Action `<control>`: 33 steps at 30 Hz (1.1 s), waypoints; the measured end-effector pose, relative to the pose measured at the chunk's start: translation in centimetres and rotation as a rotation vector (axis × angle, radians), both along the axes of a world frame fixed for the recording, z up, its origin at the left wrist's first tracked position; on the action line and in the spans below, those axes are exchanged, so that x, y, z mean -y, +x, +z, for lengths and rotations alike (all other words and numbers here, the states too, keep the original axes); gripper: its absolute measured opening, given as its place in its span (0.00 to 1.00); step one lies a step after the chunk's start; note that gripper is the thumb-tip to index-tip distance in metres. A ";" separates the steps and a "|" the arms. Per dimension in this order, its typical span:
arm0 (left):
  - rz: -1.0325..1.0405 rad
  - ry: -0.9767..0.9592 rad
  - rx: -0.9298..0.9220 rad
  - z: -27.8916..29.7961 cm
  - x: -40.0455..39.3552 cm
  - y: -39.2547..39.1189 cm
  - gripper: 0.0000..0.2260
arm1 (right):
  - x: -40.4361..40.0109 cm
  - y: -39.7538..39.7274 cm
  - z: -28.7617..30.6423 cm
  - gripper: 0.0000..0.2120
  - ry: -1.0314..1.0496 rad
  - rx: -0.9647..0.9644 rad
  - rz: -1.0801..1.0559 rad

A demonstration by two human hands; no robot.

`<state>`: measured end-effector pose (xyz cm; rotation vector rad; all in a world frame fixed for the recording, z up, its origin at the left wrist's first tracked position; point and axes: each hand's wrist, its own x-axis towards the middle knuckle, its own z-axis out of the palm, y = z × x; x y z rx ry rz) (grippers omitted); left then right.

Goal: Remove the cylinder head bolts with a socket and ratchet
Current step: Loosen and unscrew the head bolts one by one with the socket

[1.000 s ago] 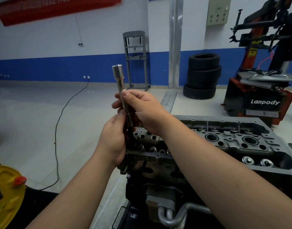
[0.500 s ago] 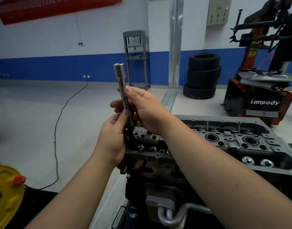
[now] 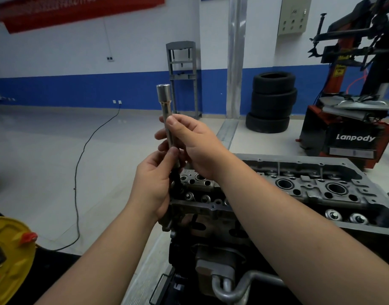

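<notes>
Hands, left (image 3: pixel 154 183) and right (image 3: pixel 192 142), both pinch the upright socket (image 3: pixel 167 119) above the engine's (image 3: pixel 277 194) left end; a loose grip could drop it.

Socket extension bar (image 3: pixel 167 119): chrome, upright, socket end up, above cylinder head (image 3: pixel 299 188). Right hand (image 3: pixel 195 142) grips mid-shaft; left hand (image 3: pixel 154 183) pinches lower end. Background: stacked tyres (image 3: pixel 271 102), tyre changer (image 3: pixel 354 119), floor cable (image 3: pixel 79 172).
</notes>
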<state>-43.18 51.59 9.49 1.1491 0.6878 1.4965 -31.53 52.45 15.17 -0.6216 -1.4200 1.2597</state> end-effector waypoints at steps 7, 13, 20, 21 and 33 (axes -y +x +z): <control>-0.034 -0.045 -0.025 0.0 -0.3 -0.1 0.15 | -0.4 0.3 -0.3 0.03 0.015 -0.006 -0.067; -0.007 -0.018 -0.031 0.0 -0.1 0.1 0.10 | -0.3 0.1 -0.1 0.08 -0.011 -0.006 -0.002; -0.010 -0.030 -0.036 0.0 -0.1 -0.1 0.13 | -0.4 0.2 -0.2 0.06 0.015 -0.006 -0.078; -0.031 -0.033 -0.056 -0.1 -0.2 -0.2 0.17 | -0.4 0.2 -0.2 0.07 0.008 -0.010 -0.073; -0.028 -0.023 -0.004 0.1 -0.1 -0.1 0.11 | -0.6 0.2 -0.1 0.06 0.020 -0.038 -0.092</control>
